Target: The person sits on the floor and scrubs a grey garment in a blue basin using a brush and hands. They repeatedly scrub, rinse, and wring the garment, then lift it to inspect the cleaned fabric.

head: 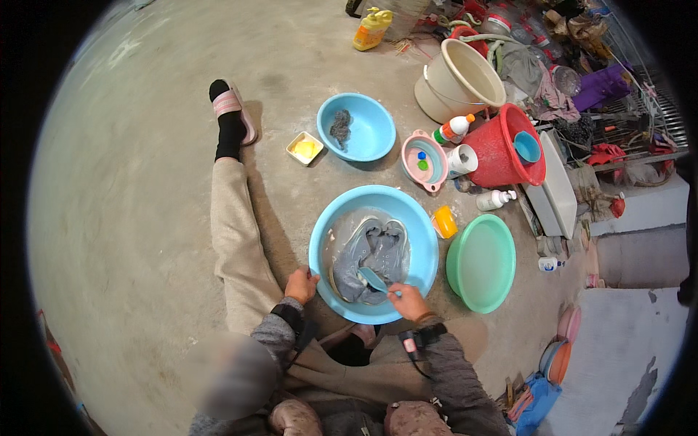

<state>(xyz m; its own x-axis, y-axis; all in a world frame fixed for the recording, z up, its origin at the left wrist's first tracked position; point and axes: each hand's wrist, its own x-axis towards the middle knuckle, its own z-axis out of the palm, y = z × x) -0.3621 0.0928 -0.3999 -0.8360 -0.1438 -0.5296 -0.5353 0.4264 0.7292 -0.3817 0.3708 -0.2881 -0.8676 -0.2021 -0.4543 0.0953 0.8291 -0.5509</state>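
A large light-blue plastic basin (431, 250) stands on the floor before me, with cloudy water and a pair of grey shoes (351, 267) in it. My right hand (409, 301), at the basin's lower right, is closed on the handle of a blue scrubbing brush (372, 278). The brush's head lies over the left shoe; its bristles are mostly hidden. At the basin's lower left rim is my left hand (301, 284), its fingers on the rim.
A smaller blue basin (373, 128) with a dark wad stands beyond, beside a small dish (304, 149) of yellow soap. To the right are a green basin (482, 267) of cloudy water, a yellow cup (446, 222), a pump bottle (493, 200) and a red bucket (491, 150).
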